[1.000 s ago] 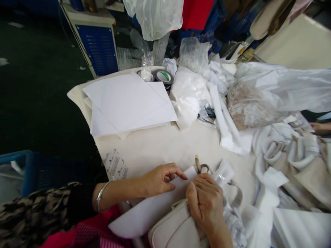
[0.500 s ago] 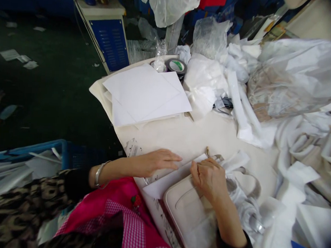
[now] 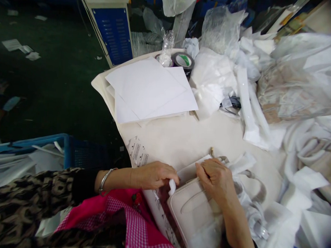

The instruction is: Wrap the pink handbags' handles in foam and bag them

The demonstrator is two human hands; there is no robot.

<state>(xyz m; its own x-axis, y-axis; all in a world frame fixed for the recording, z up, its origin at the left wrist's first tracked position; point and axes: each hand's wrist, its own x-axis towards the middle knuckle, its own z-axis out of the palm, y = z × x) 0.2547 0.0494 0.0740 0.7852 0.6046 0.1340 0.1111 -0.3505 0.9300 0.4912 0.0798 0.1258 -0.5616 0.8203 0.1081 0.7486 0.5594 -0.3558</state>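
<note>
A cream handbag [image 3: 191,210] lies at the table's front edge, partly covered by clear plastic. My right hand [image 3: 217,178] is closed over its top edge, with the fingertips hidden. Along that edge runs a white sheet of wrapping [image 3: 190,170], thin and flexible. At the bag's left corner, my left hand [image 3: 157,175] has its fingers closed on the sheet's end, which curls out below them. A gold-coloured clasp [image 3: 212,151] and part of a beige strap [image 3: 257,192] show beyond my right hand.
White sheets [image 3: 153,91] are stacked at the back left, beside rolls of tape [image 3: 184,61]. Plastic bags [image 3: 220,32] and white wrapped straps [image 3: 247,108] crowd the right side. A blue crate [image 3: 65,149] stands at the left below the table.
My left hand has gone from stretched fingers above the white sheet to a closed grip on its end, folding it in. My right hand stays at the bag's top. The view has shifted slightly.
</note>
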